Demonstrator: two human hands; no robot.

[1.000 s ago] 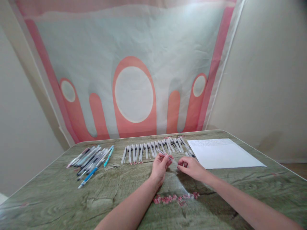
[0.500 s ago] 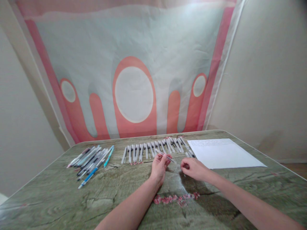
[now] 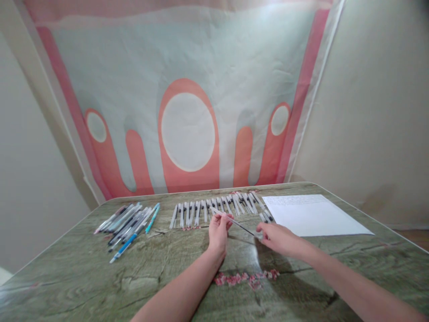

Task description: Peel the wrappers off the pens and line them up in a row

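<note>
My left hand is closed around a whitish translucent pen barrel, whose upper end points away to the left. Out of its lower right side runs a thin dark pen refill, slanting down toward my right hand. The bent fingers of that hand are at the refill's far end and appear to pinch it; the exact contact is too small to see clearly. Just beyond both hands lies a long row of clear pens or pen parts with black pieces among them.
To the left is a pile of assorted pens, with a blue pen at its near side. A white sheet of paper with writing along its top lies on the right. The wood-patterned table ends before a printed backdrop.
My hands have moved slightly apart, the left one leftward and the right one rightward. A dark length of refill now shows between them.
</note>
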